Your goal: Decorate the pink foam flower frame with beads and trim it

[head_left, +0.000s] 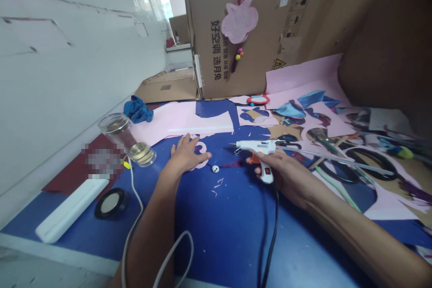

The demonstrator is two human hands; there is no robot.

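Note:
My right hand (281,168) is wrapped round the grip of a white hot glue gun (261,146), fingers near its orange trigger. The metal nozzle points left, and a glue stick runs out of the back. My left hand (186,155) lies palm down with its fingers spread over a pink cut-out (202,148), partly hiding it. Whether it presses on the cut-out I cannot tell. Just below the cut-out are a round white bead (215,169) with a dark mark and a dark purple tassel (232,164). The nozzle is apart from them.
A glass jar (126,139), a white power strip (72,209) and a black roll of tape (110,203) stand at left. Scissors (366,164) and pink scraps (326,119) crowd the right. A cardboard box (209,0) rises behind, with a pink ornament (239,22) hanging on it.

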